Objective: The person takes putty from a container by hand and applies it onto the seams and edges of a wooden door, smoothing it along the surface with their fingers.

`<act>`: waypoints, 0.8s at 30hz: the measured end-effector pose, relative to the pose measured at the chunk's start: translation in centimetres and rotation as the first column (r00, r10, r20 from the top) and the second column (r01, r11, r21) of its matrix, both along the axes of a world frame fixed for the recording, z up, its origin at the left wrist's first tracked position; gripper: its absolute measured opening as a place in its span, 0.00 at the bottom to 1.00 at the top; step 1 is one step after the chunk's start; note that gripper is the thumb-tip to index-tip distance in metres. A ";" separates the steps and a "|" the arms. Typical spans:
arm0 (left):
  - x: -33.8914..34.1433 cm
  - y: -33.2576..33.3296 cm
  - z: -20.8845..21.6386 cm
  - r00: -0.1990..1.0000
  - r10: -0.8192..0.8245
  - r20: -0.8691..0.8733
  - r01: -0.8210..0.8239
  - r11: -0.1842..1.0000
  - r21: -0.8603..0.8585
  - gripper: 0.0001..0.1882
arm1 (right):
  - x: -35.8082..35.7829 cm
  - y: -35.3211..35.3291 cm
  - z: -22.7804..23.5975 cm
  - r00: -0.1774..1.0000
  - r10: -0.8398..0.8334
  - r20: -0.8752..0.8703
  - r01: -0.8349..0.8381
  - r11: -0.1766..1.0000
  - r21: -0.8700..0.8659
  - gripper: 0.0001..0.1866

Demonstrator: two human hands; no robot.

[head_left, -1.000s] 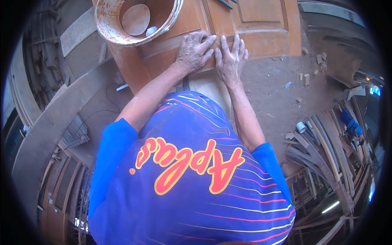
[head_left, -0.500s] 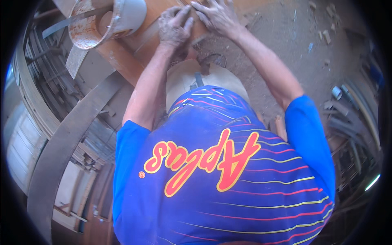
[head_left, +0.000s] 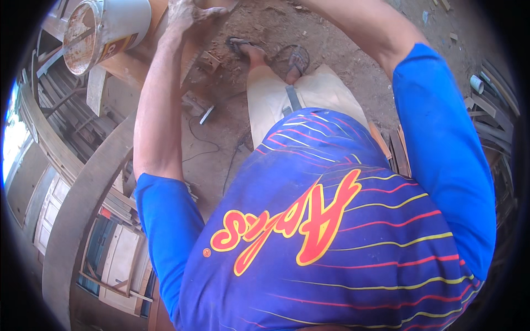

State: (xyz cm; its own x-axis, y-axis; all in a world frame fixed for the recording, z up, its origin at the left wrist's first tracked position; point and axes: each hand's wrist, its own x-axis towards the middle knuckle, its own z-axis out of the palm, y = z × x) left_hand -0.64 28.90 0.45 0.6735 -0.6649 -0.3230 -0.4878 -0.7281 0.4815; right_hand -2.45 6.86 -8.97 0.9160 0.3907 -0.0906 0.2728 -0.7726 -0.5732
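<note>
While I bend over, my left hand (head_left: 190,12) presses dusty, curled fingers onto the orange-brown wooden panel (head_left: 132,63) at the top edge, just beside the rusty bucket (head_left: 102,30). Whether my right hand's fingers are spread, I cannot tell.

Orange-labelled white bucket (head_left: 107,30), upper left

The bucket (head_left: 107,30) looks like smooth white plastic, its inside crusted with dull, rusty-brown residue. It sits on a wooden panel (head_left: 132,66), orange-brown and matt. The left hand (head_left: 190,14) is coated in pale dust. The ground (head_left: 331,38) is rough, dry dirt strewn with wood scraps. The shirt (head_left: 342,220) is soft blue cloth with a slight sheen; the shorts (head_left: 276,99) are matt beige fabric. The curved plank (head_left: 83,204) is grey, weathered wood.
</note>
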 end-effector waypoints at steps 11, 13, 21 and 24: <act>1.3 2.2 -0.3 0.997 0.043 0.064 -0.044 0.999 0.006 0.59 | -0.8 2.8 4.2 0.983 0.007 0.186 0.000 0.999 -0.034 0.23; 1.5 3.0 -0.6 0.995 0.057 0.085 -0.057 0.998 0.002 0.59 | -1.9 4.2 5.0 0.976 -0.050 0.213 0.063 0.996 -0.059 0.23; 2.8 2.2 -2.3 0.966 0.079 0.245 -0.040 0.986 -0.160 0.61 | 0.1 3.3 4.1 0.967 -0.006 0.253 0.027 0.996 -0.081 0.24; 3.3 2.0 -2.5 0.951 0.095 0.294 -0.036 0.979 -0.199 0.61 | 2.0 2.5 4.0 0.954 0.091 0.287 -0.038 0.982 -0.186 0.24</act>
State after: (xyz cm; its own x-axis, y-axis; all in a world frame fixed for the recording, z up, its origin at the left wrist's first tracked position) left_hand 2.70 30.92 -2.02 0.7636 -0.6451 0.0281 -0.5854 -0.6733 0.4516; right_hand -0.46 9.40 -4.97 0.8858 0.4520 0.1053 0.4608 -0.8290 -0.3170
